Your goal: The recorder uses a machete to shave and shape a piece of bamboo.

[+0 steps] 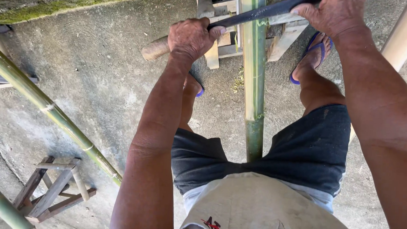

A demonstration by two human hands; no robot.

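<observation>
A green bamboo pole (254, 84) runs away from me between my legs, its far end resting on a wooden stand (278, 38). A long dark blade (256, 13) with a wooden handle (154, 48) lies across the pole. My left hand (190, 37) grips the handle end. My right hand (331, 13) holds the blade's far end on the other side of the pole. Part of the pole's surface under the blade looks scraped pale.
Another green bamboo pole (54, 114) slants across the concrete floor at left. A small wooden stool (52, 190) stands at lower left, next to a further bamboo piece (2, 207). A pale pole (402, 33) crosses the upper right. My feet wear blue sandals (311, 55).
</observation>
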